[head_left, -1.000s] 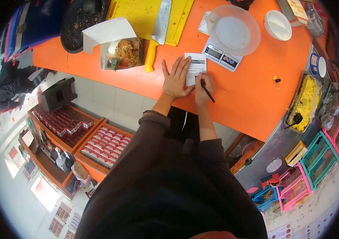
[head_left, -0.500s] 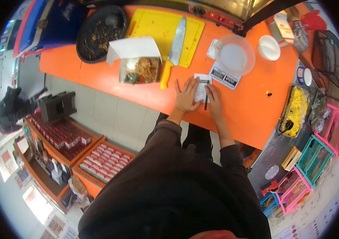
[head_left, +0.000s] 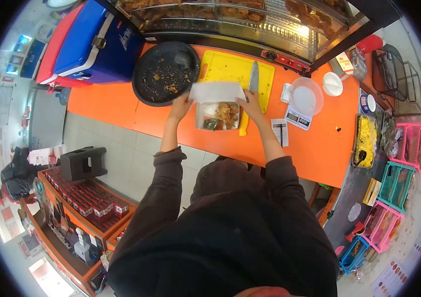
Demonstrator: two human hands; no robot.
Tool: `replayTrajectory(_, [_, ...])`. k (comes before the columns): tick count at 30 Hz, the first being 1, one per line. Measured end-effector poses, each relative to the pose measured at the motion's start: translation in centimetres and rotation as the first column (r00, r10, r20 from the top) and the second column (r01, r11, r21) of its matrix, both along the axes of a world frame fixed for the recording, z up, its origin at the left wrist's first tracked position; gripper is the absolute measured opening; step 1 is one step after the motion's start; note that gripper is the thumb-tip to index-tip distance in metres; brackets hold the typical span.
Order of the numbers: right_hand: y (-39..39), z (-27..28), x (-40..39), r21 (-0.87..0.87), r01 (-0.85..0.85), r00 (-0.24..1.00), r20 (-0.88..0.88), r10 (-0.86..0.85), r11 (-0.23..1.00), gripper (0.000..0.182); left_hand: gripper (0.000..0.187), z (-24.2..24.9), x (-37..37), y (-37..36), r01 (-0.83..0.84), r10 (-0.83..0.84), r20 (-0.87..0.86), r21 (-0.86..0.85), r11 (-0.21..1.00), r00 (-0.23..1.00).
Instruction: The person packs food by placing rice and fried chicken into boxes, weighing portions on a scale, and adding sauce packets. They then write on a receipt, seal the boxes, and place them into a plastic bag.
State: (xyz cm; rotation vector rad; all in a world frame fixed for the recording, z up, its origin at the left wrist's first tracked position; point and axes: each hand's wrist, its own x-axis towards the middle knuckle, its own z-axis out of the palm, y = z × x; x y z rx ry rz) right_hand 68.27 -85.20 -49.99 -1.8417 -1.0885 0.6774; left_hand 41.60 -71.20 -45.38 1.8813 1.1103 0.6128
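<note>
A paper meal box (head_left: 199, 122) stands on the orange table with its white lid (head_left: 215, 92) raised at the far side. Inside lie white rice, fried chicken (head_left: 227, 115) and some greens (head_left: 212, 123). My left hand (head_left: 181, 107) grips the lid's left edge, fingers closed on it. At the right edge of the same lid, my right hand (head_left: 251, 104) is closed too. A knife with a yellow handle (head_left: 243, 124) lies just right of the box, partly behind my right hand. Right of my forearm rest a printed slip (head_left: 275, 129) and a dark pen (head_left: 281, 133).
Behind the box are a black round tray (head_left: 163, 69) with crumbs and a yellow cutting board (head_left: 230, 67). A digital scale (head_left: 298, 118) and a clear plastic bowl (head_left: 305, 99) stand to the right. A heated display case (head_left: 250, 24) borders the back; a blue cooler (head_left: 96, 42) is far left.
Both hands have left the slip and pen and moved left to the meal box, where they now hold its lid. The view has shifted, showing more of the display case.
</note>
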Motion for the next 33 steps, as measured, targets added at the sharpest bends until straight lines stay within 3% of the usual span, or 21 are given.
replayTrajectory(1, [0.1, -0.3, -0.1, -0.027, -0.050, 0.998, 0.026, 0.050, 0.998, 0.037, 0.040, 0.1, -0.5, 0.0, 0.125, -0.114, -0.129, 0.074, 0.989, 0.985])
replayTrajectory(2, [-0.1, -0.7, -0.3, -0.023, -0.046, 0.998, 0.029, 0.047, 0.999, 0.037, 0.037, 0.0, -0.8, -0.1, 0.253, -0.212, -0.263, 0.131, 0.959, 0.941])
replayTrajectory(3, [-0.9, -0.1, -1.0, -0.053, -0.078, 0.997, -0.011, 0.077, 0.996, 0.033, 0.037, -0.4, -1.1, -0.5, 0.253, -0.212, -0.261, 0.137, 0.958, 0.942])
replayTrajectory(5, [-3.1, 0.5, -2.8, -0.119, -0.145, 0.986, -0.100, 0.133, 0.982, 0.035, 0.041, -1.5, -1.7, -2.6, 0.262, -0.288, -0.101, -0.217, 0.940, 0.952])
replayTrajectory(6, [-4.0, 0.5, -3.7, -0.125, -0.142, 0.986, -0.102, 0.129, 0.982, 0.035, 0.041, -1.5, -1.8, -3.9, 0.264, -0.292, -0.100, -0.224, 0.938, 0.951])
replayTrajectory(8, [-5.6, 0.6, -4.9, 0.082, -0.081, 0.912, -0.396, 0.107, 0.993, 0.035, 0.040, -1.1, -1.7, -5.9, 0.208, -0.038, 0.316, -0.525, 0.825, 0.948])
replayTrajectory(9, [-6.2, 1.0, -5.3, 0.078, -0.077, 0.914, -0.393, 0.102, 0.994, 0.035, 0.040, -1.1, -2.1, -6.2, 0.213, -0.041, 0.320, -0.528, 0.822, 0.947])
replayTrajectory(11, [-7.2, 1.9, -5.8, 0.144, -0.021, 0.659, -0.742, 0.123, 0.989, 0.037, 0.041, -1.2, -3.1, -6.7, 0.408, 0.263, 0.586, -0.760, 0.506, 0.766])
replayTrajectory(15, [-8.7, -1.8, -6.7, 0.056, 0.035, 0.599, -0.800, 0.024, 0.998, 0.042, 0.041, -4.1, -3.5, -8.4, 0.260, 0.214, 0.448, -0.777, 0.573, 0.868])
replayTrajectory(16, [-9.1, -1.1, -6.9, 0.074, -0.035, 0.905, -0.421, 0.063, 0.997, 0.046, 0.047, -5.5, -3.7, -8.6, 0.272, 0.109, 0.457, -0.686, 0.675, 0.883])
replayTrajectory(17, [-9.4, -0.5, -7.0, 0.054, -0.105, 0.993, 0.056, 0.102, 0.993, 0.049, 0.055, -6.8, -4.0, -8.7, 0.289, 0.003, 0.450, -0.580, 0.761, 0.893])
replayTrajectory(18, [-9.0, 0.3, -6.8, 0.053, -0.099, 0.994, 0.053, 0.096, 0.994, 0.049, 0.055, -6.4, -3.8, -8.3, 0.293, -0.002, 0.447, -0.582, 0.759, 0.894])
replayTrajectory(19, [-8.3, 1.2, -6.4, 0.026, -0.209, 0.970, 0.134, 0.204, 0.978, 0.061, 0.066, -5.0, -3.1, -7.9, 0.308, -0.296, 0.095, -0.155, 0.939, 0.950])
replayTrajectory(20, [-7.8, 2.1, -6.1, -0.012, -0.316, 0.927, 0.209, 0.311, 0.949, 0.072, 0.077, -3.6, -2.5, -7.7, 0.454, -0.350, -0.355, 0.274, 0.848, 0.867])
replayTrajectory(21, [-7.2, 3.8, -5.9, -0.015, -0.311, 0.930, 0.203, 0.308, 0.950, 0.072, 0.077, -1.6, -1.7, -7.7, 0.459, -0.355, -0.357, 0.268, 0.847, 0.864])
replayTrajectory(22, [-6.3, 5.9, -5.9, -0.223, -0.416, 0.767, 0.434, 0.472, 0.881, 0.086, 0.082, 0.5, -0.8, -7.7, 0.575, -0.438, -0.468, 0.201, 0.793, 0.768])
replayTrajectory(23, [-5.7, 6.9, -6.1, -0.442, -0.441, 0.520, 0.584, 0.624, 0.781, 0.101, 0.087, 1.6, -0.3, -7.9, 0.675, -0.508, -0.566, 0.121, 0.728, 0.650])
replayTrajectory(24, [-5.2, 6.8, -6.5, -0.440, -0.437, 0.524, 0.585, 0.619, 0.785, 0.101, 0.087, 1.2, -0.3, -7.9, 0.679, -0.510, -0.568, 0.122, 0.724, 0.646])
replayTrajectory(26, [-4.2, 6.2, -6.6, -0.611, -0.394, 0.440, 0.531, 0.725, 0.687, 0.121, 0.092, 0.2, 0.0, -7.4, 0.723, -0.576, -0.537, 0.095, 0.685, 0.616])
replayTrajectory(30, [-5.4, 1.7, -7.2, -0.468, -0.408, 0.451, 0.644, 0.619, 0.784, 0.115, 0.083, -1.2, -0.7, -7.2, 0.734, -0.562, -0.499, 0.265, 0.625, 0.659])
replayTrajectory(33, [-5.8, -0.1, -6.7, -0.304, -0.468, 0.555, 0.630, 0.544, 0.830, 0.112, 0.070, -1.1, -0.9, -7.0, 0.784, -0.561, -0.557, 0.338, 0.521, 0.613])
